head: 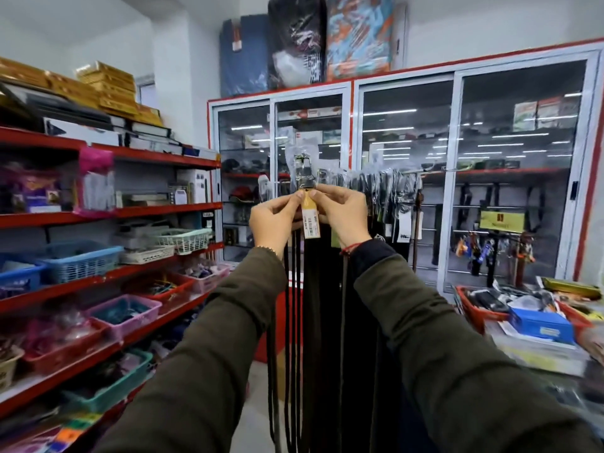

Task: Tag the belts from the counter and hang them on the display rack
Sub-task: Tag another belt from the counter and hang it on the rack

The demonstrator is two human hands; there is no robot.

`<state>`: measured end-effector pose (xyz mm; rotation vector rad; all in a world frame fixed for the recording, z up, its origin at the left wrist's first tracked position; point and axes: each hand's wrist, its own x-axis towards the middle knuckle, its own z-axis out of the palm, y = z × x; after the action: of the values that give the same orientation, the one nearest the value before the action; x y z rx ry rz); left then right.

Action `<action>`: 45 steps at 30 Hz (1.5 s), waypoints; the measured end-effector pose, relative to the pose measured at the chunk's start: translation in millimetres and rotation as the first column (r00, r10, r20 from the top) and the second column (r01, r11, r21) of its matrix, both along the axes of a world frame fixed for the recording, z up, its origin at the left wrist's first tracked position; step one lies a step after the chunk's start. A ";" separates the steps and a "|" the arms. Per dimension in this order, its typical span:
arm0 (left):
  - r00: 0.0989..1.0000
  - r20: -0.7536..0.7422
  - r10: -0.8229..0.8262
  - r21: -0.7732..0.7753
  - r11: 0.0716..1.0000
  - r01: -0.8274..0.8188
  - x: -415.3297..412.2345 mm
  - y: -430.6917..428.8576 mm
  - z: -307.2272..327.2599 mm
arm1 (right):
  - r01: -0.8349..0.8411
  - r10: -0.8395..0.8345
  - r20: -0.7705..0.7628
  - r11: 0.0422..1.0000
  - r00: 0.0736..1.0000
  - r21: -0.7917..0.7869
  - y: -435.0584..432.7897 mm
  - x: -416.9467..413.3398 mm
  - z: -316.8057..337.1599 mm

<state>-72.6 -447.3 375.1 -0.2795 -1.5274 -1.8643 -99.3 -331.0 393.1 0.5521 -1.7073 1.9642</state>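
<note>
A black belt (318, 289) hangs straight down in front of me, its metal buckle (302, 173) at the top inside a clear wrapper. A yellow-and-white price tag (312, 220) with a barcode sits just below the buckle. My left hand (274, 219) pinches the tag's top edge from the left. My right hand (341, 214) pinches it from the right. More dark belts (385, 197) hang in a row on the display rack (434, 170) behind, to the right. Thin black straps (289, 322) hang beside the belt.
Red shelves (108, 276) with plastic baskets line the left side. Glass-fronted cabinets (408, 142) with red trim stand behind the rack. A cluttered counter (539, 325) with red trays and a blue box lies at right. A floor gap runs between shelves and belts.
</note>
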 end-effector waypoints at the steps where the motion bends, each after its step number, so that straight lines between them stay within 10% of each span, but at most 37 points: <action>1: 1.000 0.015 -0.014 -0.003 1.000 0.014 -5.0 -2.9 3.1 | 0.037 -0.037 0.006 0.999 0.999 0.016 -2.3 -5.5 2.8; 15: 0.979 0.154 -0.137 0.047 0.990 0.131 -52.5 -6.4 0.6 | 0.062 -0.061 0.087 0.998 0.994 -0.005 -6.3 -40.4 -3.8; 19: 0.990 0.112 0.087 -0.135 0.988 -0.072 -73.4 -1.0 -12.6 | 0.227 -0.222 -0.051 0.960 0.974 0.161 -2.6 -50.4 -19.7; 28: 0.834 -0.365 0.414 -0.585 0.594 -0.552 -56.9 63.0 -104.6 | 0.668 -0.538 -0.403 0.660 0.740 0.344 57.1 -47.9 -122.5; 35: 0.934 -0.285 0.215 -0.791 0.498 -0.356 -50.8 154.8 -204.8 | 0.733 -0.654 -0.394 0.384 0.645 0.562 152.5 -19.2 -218.4; 45: 0.996 -0.066 -0.065 -0.922 0.385 -0.036 -26.3 312.3 -309.1 | 0.643 -0.904 -0.083 0.233 0.420 0.729 318.8 40.1 -329.6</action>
<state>-98.9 -135.0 66.1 -0.8749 -2.3725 -0.7325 -59.2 -12.2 63.5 -0.5352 -2.2619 0.6222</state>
